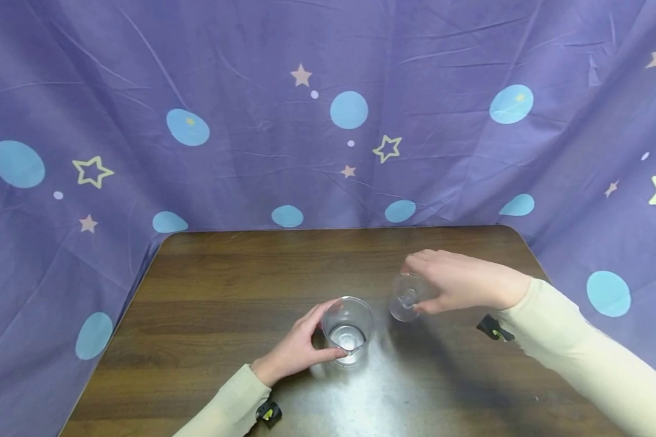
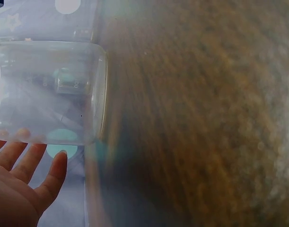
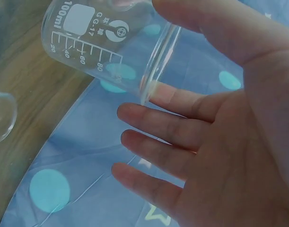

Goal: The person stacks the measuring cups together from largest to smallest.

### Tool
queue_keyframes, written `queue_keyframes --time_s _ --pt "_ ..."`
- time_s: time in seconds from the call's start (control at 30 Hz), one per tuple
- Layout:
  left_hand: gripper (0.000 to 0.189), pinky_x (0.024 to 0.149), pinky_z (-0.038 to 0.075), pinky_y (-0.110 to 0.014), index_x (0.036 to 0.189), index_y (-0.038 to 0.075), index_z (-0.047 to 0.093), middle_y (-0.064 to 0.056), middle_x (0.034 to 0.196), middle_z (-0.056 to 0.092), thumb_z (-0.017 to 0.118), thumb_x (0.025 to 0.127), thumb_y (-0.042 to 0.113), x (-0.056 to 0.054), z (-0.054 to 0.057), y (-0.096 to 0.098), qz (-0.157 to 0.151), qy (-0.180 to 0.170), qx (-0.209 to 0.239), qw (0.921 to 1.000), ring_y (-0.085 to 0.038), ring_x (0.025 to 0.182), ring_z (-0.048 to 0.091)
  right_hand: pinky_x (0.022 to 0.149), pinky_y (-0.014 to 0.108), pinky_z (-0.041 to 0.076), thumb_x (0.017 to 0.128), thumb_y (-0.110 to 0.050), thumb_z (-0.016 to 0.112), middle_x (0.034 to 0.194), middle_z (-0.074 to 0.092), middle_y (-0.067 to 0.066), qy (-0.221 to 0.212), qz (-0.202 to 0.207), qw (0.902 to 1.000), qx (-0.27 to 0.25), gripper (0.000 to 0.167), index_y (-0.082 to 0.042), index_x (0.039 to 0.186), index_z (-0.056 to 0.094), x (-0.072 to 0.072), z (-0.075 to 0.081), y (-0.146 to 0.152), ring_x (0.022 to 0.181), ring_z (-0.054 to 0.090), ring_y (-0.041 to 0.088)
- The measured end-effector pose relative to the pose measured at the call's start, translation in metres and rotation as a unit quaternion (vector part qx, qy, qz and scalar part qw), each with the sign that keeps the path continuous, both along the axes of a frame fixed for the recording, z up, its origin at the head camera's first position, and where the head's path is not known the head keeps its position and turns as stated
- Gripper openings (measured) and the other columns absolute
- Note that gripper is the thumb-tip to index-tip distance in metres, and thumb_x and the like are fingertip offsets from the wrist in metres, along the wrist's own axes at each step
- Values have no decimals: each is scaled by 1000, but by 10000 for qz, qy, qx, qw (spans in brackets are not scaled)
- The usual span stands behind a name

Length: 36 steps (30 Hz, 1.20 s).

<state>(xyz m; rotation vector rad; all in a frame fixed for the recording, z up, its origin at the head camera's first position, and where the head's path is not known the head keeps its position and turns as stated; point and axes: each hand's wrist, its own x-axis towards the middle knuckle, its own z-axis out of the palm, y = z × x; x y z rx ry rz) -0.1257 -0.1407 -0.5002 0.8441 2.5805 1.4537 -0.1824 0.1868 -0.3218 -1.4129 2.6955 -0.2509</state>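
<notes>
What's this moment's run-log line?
left hand: holds larger clear glass beaker | right hand: pinches smaller clear glass beaker by rim | surface: brown wood-grain table

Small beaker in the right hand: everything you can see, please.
The small beaker looks like clear, colourless glass, with a projecting rim, white print including 100ml and G-17, and a white scale starting at 20. The thumb and index finger of the right hand pinch it by the rim. It is on or just over the table, right of the larger beaker and apart from it. Whether it is quite upright or holds liquid is unclear.
</notes>
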Motion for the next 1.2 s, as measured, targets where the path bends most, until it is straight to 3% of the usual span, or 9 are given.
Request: queue_keyframes --time_s 0.7,0.9,1.2 --pt "89 99 52 -34 159 21 41 -1 148 57 87 85 38 -1 0 -1 -25 -15 -26 10000 -16 126 56 91 44 57 83 -34 84 113 68 5 38 528 9981 312 50 -7 119 64 6 12 -49 104 66 24" --pt "90 100 52 -36 159 20 40 -3 148 57 87 85 39 -2 0 -2 -63 -4 -9 10000 -19 128 56 92 43 56 82 -36 86 116 67 4 103 696 9970 308 54 -8 123 63 7 11 -59 106 66 23" --pt "88 99 52 -36 159 20 39 -3 151 54 86 87 38 -1 0 -2 -68 -11 -75 9999 -18 129 54 90 41 56 80 -39 88 122 65 5 340 1031 9937 285 53 -11 117 62 6 4 -73 106 65 22"
